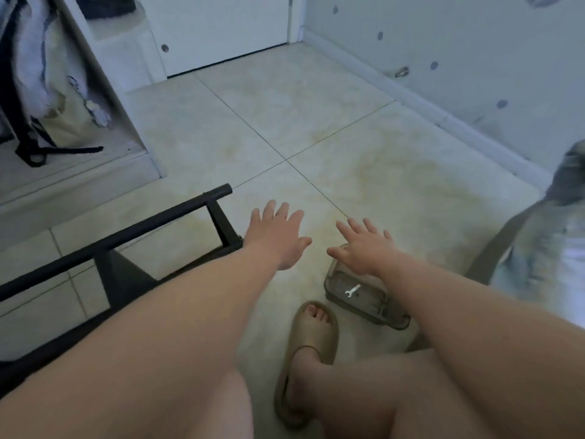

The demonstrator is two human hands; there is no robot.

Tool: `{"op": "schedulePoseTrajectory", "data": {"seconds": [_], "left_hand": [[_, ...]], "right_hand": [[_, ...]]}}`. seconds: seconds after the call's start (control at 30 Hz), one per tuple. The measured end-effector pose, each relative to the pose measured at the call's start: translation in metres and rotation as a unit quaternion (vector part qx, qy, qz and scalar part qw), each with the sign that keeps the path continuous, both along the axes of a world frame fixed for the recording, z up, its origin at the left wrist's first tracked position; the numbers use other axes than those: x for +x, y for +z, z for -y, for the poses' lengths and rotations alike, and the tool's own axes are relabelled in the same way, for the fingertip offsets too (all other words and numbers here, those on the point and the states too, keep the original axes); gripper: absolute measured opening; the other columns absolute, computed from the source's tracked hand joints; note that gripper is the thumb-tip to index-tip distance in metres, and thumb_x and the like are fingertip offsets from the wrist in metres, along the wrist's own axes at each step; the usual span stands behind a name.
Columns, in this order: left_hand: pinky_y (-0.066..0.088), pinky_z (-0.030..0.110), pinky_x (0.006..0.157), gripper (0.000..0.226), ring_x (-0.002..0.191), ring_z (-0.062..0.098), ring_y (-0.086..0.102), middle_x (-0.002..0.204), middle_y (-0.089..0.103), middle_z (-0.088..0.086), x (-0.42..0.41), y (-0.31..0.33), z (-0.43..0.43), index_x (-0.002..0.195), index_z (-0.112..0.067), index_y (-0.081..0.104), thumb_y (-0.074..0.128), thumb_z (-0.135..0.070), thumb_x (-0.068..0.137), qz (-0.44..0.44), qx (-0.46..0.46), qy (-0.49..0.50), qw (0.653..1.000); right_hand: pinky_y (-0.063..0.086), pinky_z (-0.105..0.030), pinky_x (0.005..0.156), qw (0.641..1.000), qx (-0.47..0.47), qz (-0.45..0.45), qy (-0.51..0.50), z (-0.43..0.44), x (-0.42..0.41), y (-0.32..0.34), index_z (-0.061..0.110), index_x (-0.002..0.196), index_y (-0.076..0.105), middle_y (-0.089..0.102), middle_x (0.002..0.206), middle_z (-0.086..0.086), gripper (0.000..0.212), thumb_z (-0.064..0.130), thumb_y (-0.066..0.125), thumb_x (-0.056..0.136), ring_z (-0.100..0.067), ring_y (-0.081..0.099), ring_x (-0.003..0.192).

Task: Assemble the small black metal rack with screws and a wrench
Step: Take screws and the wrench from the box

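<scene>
Black rack (126, 236) lies on the floor at my left, wrench (352, 290) in the clear box (395, 323) under my right hand (367, 248), left hand (278, 239) just beside the rack, both spread w/ nothing held, so I reckon assembly's at the start & next I need to dip into the box for the wrench.

The floor (285, 122) has big pale tiles. A white door (221, 26) stands at the back. The right wall (459, 42) has small gray dots. The light is dim.

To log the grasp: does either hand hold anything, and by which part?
Nothing is held. The left hand and right hand are open, fingers spread; the wrench lies in the clear container.
</scene>
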State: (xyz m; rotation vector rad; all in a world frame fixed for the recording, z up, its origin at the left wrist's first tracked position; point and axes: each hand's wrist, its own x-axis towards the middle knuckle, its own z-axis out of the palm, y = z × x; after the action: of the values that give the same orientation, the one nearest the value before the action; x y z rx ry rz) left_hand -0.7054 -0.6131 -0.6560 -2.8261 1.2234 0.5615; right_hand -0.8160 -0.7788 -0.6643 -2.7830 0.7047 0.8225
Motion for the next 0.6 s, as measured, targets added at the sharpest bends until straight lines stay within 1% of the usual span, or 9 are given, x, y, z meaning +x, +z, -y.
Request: {"op": "schedulePoseTrajectory", "data": {"seconds": [0.07,0.1,0.17,0.2,0.27,0.33,0.43,0.5,0.6], "left_hand": [[0.011,0.053,0.121,0.066,0.153,0.032,0.000,0.168,0.007,0.005,-0.003,-0.017,0.027,0.159,-0.026,0.012,0.030,-0.056,0.103,-0.027,0.004,-0.028,0.999],[0.015,0.052,0.121,0.066,0.153,0.032,0.004,0.167,0.010,0.006,-0.003,-0.027,0.040,0.158,-0.025,0.013,0.031,-0.056,0.103,-0.048,0.008,-0.037,0.998],[0.024,0.051,0.118,0.068,0.151,0.033,0.016,0.165,0.019,0.008,-0.002,-0.049,0.061,0.159,-0.022,0.014,0.035,-0.054,0.102,-0.111,0.020,-0.034,0.993],[0.028,0.049,0.116,0.069,0.148,0.034,0.023,0.163,0.024,0.010,0.000,-0.060,0.070,0.159,-0.021,0.014,0.037,-0.053,0.102,-0.157,0.021,-0.019,0.987],[0.034,0.043,0.113,0.072,0.143,0.034,0.036,0.159,0.034,0.014,0.000,-0.083,0.083,0.160,-0.019,0.013,0.042,-0.050,0.102,-0.247,0.013,0.017,0.969],[0.038,0.037,0.106,0.070,0.138,0.034,0.043,0.153,0.042,0.016,0.000,-0.107,0.090,0.160,-0.017,0.013,0.044,-0.045,0.103,-0.293,0.006,0.042,0.955],[0.041,0.036,0.098,0.068,0.130,0.035,0.049,0.146,0.048,0.018,-0.006,-0.146,0.094,0.159,-0.015,0.016,0.044,-0.042,0.103,-0.343,0.002,0.078,0.936],[0.044,0.036,0.094,0.067,0.121,0.034,0.054,0.136,0.055,0.015,-0.013,-0.169,0.097,0.157,-0.016,0.021,0.045,-0.045,0.102,-0.372,-0.011,0.097,0.923],[0.042,0.035,0.079,0.051,0.100,0.027,0.058,0.119,0.060,0.008,-0.024,-0.194,0.102,0.143,-0.018,0.038,0.048,-0.044,0.100,-0.388,-0.033,0.123,0.913]], "right_hand": [[0.011,-0.057,0.122,0.999,0.006,-0.037,-0.019,0.018,-0.003,-0.018,0.030,0.163,0.005,0.008,0.171,0.003,0.072,0.059,0.034,0.104,-0.027,0.003,0.157],[0.018,-0.055,0.122,0.998,0.004,-0.057,-0.016,0.027,-0.004,-0.027,0.028,0.163,0.010,0.019,0.168,0.000,0.069,0.052,0.039,0.105,-0.029,0.016,0.155],[0.039,-0.045,0.114,0.993,0.004,-0.115,0.004,0.042,-0.001,-0.046,0.020,0.160,0.025,0.042,0.156,-0.010,0.061,0.032,0.048,0.105,-0.032,0.042,0.141],[0.043,-0.040,0.110,0.989,0.009,-0.148,0.015,0.049,0.002,-0.056,0.017,0.159,0.028,0.046,0.153,-0.012,0.058,0.026,0.049,0.106,-0.033,0.047,0.137],[0.044,-0.035,0.107,0.977,0.022,-0.209,0.046,0.062,0.005,-0.078,0.013,0.156,0.037,0.046,0.154,-0.013,0.053,0.019,0.050,0.105,-0.032,0.047,0.138],[0.046,-0.032,0.100,0.970,0.042,-0.234,0.049,0.073,0.006,-0.102,0.009,0.146,0.052,0.056,0.144,-0.014,0.045,0.014,0.057,0.101,-0.031,0.054,0.131],[0.049,-0.027,0.086,0.965,0.044,-0.258,0.026,0.082,0.005,-0.143,0.013,0.147,0.052,0.061,0.138,-0.012,0.050,0.003,0.056,0.098,-0.030,0.061,0.122],[0.050,-0.029,0.092,0.967,0.058,-0.247,0.025,0.091,-0.001,-0.169,0.022,0.147,0.053,0.062,0.137,-0.009,0.050,0.009,0.055,0.099,-0.030,0.061,0.122],[0.052,-0.038,0.099,0.964,0.050,-0.257,0.043,0.105,-0.015,-0.198,0.021,0.138,0.061,0.064,0.133,-0.010,0.039,0.016,0.052,0.099,-0.031,0.062,0.118]]}}
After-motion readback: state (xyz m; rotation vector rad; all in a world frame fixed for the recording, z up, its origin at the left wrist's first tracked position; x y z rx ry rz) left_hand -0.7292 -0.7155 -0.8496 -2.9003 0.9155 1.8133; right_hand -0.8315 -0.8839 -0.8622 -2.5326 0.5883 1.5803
